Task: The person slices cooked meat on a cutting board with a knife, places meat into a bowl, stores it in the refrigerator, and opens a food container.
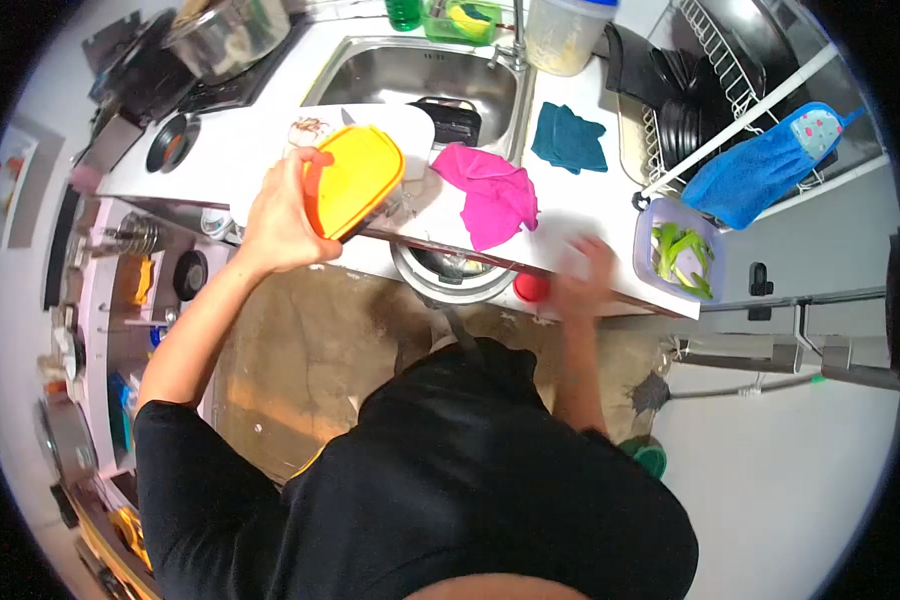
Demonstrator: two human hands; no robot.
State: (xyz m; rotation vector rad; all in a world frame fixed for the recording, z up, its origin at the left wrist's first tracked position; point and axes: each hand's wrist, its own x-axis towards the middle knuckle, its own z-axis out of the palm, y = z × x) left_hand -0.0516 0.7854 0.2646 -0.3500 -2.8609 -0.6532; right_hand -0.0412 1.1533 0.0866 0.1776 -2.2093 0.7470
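My left hand (pixel 278 215) grips a food container with a yellow lid (pixel 360 175), raised and tilted above the counter's front edge. Its fingers wrap around the container's left side and lower end. My right hand (pixel 582 280), smeared by motion, is over the counter's front edge on the right; whether it holds anything cannot be made out. Just left of it shows a round red object (pixel 532 288). Between my hands a crumpled pink cloth (pixel 490 195) lies on the counter. Behind the container is a white cutting board (pixel 410 120), with a knife blade (pixel 348 117) partly visible.
A steel sink (pixel 370 75) holds a black tray (pixel 448 122). A folded teal cloth (pixel 568 138) lies to its right. A lilac tub (pixel 655 220) with green vegetable pieces stands at the right end, below a dish rack (pixel 715 40). A bin (pixel 455 290) stands under the edge.
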